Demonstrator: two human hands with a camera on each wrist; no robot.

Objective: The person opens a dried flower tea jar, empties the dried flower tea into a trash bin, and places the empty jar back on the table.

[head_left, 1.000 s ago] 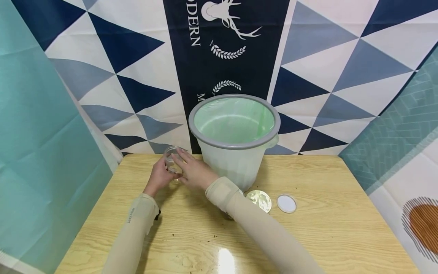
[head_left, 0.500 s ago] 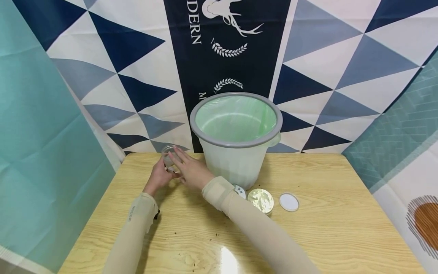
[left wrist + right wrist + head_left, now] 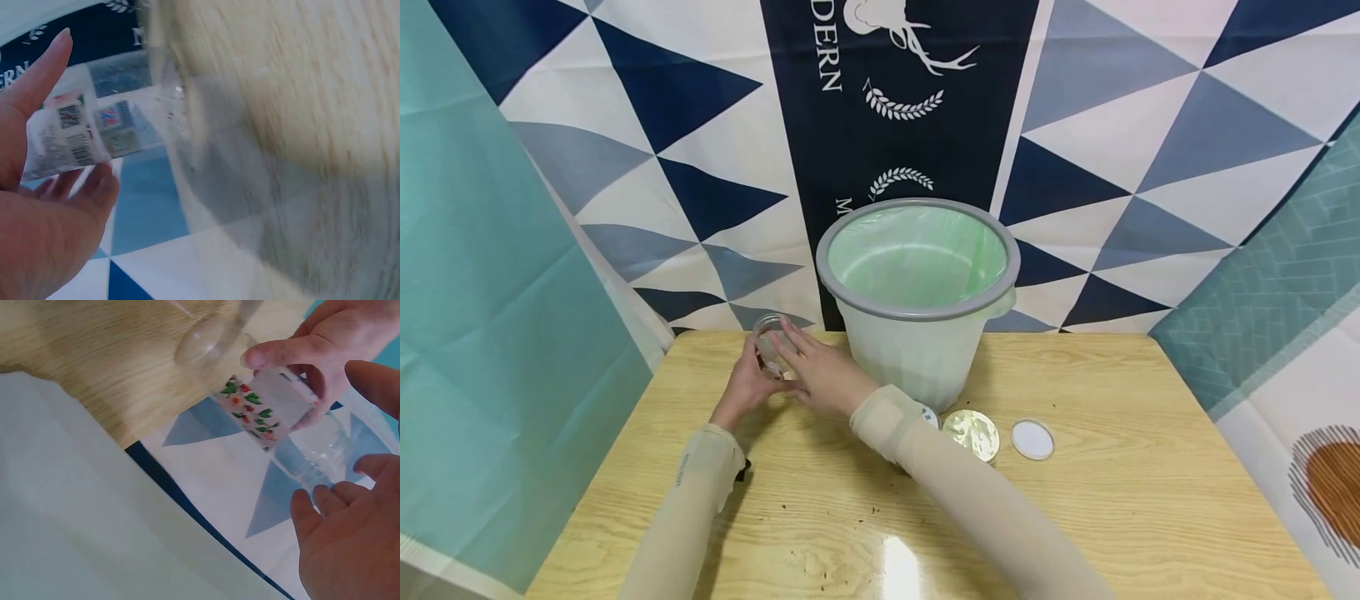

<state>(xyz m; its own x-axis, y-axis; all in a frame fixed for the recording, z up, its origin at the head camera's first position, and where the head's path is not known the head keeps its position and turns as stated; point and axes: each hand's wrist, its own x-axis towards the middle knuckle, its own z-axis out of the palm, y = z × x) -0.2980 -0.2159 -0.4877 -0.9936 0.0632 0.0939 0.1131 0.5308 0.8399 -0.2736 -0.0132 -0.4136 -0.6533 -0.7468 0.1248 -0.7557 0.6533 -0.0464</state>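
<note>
Clear jar (image 3: 256, 415) in curled grip of left hand (image 3: 748, 387), left of lined bin (image 3: 917, 315). Right hand (image 3: 829, 373) alongside, with loosely extended fingers. Probably light, slippery, slightly yielding; best held around middle.

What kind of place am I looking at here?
Probably a makeshift indoor workspace, though I can't be sure: a patterned cloth hangs close behind a wooden table, and a bin with a green liner stands on the table.

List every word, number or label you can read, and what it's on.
"DERN", cut off: wall cloth.
"M", rest hidden: wall cloth.
Jar: label codes and print too blurred to read.
Left sleeve: print too small to read.
Printed disc: marks mostly hidden, unreadable.
</note>
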